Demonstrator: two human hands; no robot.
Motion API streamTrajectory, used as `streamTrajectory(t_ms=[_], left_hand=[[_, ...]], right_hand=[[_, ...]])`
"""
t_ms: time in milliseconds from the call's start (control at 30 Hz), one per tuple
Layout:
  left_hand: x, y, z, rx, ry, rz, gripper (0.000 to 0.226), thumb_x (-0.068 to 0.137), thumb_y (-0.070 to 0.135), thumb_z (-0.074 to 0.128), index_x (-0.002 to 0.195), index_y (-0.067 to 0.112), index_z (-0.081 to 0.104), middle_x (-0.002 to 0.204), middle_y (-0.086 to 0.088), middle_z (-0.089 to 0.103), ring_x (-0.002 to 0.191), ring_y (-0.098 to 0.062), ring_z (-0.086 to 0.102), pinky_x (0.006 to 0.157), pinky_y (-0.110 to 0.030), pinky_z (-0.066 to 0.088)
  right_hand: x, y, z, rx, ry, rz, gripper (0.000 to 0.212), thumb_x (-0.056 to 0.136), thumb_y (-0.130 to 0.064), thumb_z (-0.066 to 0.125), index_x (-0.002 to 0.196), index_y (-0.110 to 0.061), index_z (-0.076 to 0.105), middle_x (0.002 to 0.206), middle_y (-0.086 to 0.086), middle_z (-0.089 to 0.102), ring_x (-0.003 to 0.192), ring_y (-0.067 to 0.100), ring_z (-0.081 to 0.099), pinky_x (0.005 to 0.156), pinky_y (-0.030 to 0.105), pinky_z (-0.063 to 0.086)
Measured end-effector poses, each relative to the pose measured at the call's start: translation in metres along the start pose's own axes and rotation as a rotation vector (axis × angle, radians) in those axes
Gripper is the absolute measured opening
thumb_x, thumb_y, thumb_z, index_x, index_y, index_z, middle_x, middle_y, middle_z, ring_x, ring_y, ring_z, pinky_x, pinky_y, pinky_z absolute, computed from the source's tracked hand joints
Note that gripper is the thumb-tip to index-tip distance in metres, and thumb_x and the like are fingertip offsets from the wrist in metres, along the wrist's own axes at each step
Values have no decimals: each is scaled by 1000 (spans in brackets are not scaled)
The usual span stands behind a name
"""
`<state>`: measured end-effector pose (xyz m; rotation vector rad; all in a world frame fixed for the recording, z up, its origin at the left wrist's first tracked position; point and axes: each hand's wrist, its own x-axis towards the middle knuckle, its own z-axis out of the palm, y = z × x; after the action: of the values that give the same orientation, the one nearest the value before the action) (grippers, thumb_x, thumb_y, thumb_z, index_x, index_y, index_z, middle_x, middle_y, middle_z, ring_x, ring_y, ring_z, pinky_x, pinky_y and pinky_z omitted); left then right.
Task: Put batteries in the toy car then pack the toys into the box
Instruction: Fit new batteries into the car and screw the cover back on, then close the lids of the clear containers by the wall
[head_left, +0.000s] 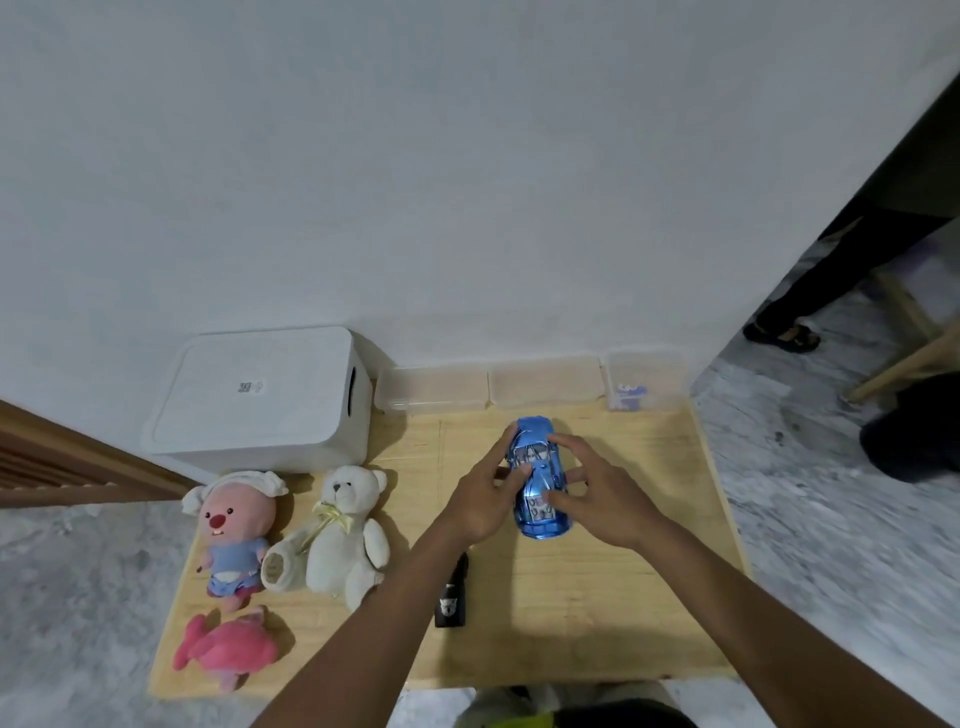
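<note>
A shiny blue toy car (540, 480) sits on the wooden table (597, 613), nose pointing away from me. My left hand (485, 501) grips its left side, fingers curled over the roof and thumb at the edge. My right hand (597, 496) holds its right side, fingers curved over the body. A white lidded box (260, 402) stands at the table's back left. Three plush toys lie at the left: a pink-faced doll in blue (236, 530), a white teddy bear (345, 535) and a pink plush (226, 649). No batteries are visible.
A black remote-like device (452, 597) lies under my left forearm. Three clear plastic containers (540, 387) line the back edge against the white wall. A person's legs and sandals (784, 335) and wooden furniture legs are on the floor at the right.
</note>
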<state>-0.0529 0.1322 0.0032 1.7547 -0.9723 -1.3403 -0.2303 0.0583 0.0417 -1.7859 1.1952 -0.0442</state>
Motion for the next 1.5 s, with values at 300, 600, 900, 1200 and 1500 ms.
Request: streamTrajectory(t_ms=[300,600,900,1200,1500], left_hand=[[-3,-25,32,142,103,-49,57,98,33,67,150,38,46,103,3,79,77,12,64,71,1,44],[-7,-35,34,170,131,-18,53,93,35,73,143,39,55,100,4,80,85,3,71,75,-3,48],[-2,-37,29,155,123,-72,61,87,33,80,142,33,57,111,6,77,94,-2,72,92,-27,57],[32,-15,-64,360,516,-35,48,90,30,74,134,23,59,118,-5,70,101,-23,68,84,-31,53],[70,-21,-112,499,638,-51,81,85,22,77,152,23,32,152,-13,36,135,-30,41,102,-44,49]], right_hand=[[3,40,22,-43,-110,133,72,90,-30,71,146,-41,28,97,-1,71,88,20,72,81,43,59],[6,54,34,-116,-126,154,75,85,-32,73,142,-43,26,93,2,74,81,20,71,77,43,59],[10,48,31,-254,-118,142,77,80,-35,77,140,-37,29,82,-3,69,75,19,67,69,41,57],[56,-8,-6,-423,111,-87,44,91,-42,64,132,-39,49,119,-8,64,108,18,60,84,35,53],[146,-75,29,-772,105,-349,54,93,-32,65,141,-29,43,153,0,37,91,33,68,77,39,55]])
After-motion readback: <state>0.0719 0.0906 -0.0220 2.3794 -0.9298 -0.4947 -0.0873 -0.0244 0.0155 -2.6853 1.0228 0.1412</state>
